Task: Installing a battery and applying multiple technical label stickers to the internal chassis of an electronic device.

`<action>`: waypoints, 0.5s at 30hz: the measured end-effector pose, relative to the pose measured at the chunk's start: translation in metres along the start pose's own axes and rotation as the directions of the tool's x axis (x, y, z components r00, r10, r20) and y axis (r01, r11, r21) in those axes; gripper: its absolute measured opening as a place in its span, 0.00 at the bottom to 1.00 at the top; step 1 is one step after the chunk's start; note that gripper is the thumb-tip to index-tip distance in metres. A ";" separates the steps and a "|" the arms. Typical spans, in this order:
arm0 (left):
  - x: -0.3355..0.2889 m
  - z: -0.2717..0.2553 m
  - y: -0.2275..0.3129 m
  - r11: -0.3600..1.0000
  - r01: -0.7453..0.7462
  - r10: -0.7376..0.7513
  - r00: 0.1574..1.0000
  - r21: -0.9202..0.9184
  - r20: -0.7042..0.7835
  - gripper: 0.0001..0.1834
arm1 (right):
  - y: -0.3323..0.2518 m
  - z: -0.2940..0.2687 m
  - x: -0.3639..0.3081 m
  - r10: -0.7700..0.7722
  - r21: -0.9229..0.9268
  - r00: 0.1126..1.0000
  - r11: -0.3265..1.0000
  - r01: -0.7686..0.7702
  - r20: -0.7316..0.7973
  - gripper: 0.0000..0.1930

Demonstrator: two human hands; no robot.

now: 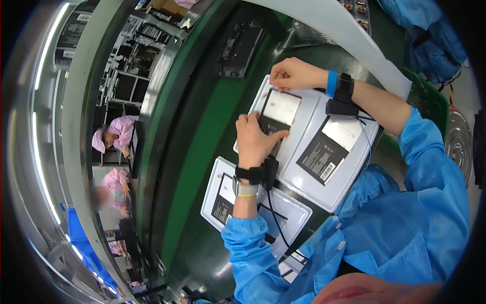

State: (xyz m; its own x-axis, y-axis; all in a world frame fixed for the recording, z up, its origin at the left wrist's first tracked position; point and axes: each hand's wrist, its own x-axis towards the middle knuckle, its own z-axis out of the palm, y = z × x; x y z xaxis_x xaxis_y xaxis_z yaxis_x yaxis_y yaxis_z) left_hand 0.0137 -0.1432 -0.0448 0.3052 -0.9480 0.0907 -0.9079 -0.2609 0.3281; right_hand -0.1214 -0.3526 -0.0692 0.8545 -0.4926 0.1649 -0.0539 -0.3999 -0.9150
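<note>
A flat battery, part silver-white and part black, lies in a white tray. Over its lower end rests my left hand, thumb stretched away from the fingers, hiding part of the black section. My right hand is at the tray's far edge, just above the battery's upper end. Its fingers curl into a pinch, and anything between them is too small or hidden to make out. A second flat battery with a printed label lies on the right side of the same tray. Both wrists wear black straps with cables.
Nearer me, another white tray holds more flat batteries, partly under my left forearm. A dark device housing lies on the green bench beyond. A white curved panel arches at the upper right. People in pink work at the left.
</note>
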 end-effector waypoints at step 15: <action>0.012 0.024 -0.035 0.652 0.102 -0.201 0.979 -0.751 -0.042 0.26 | -0.009 0.010 -0.005 0.082 0.388 0.997 0.919 -0.070 -0.014 0.12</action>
State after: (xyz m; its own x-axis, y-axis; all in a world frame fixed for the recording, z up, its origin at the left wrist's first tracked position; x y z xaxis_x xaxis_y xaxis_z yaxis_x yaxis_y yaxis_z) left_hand 0.0427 -0.1500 -0.0775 0.4936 -0.8674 0.0625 -0.3452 -0.1295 0.9296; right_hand -0.1204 -0.3389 -0.0653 0.8401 -0.5340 0.0947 0.0912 -0.0329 -0.9953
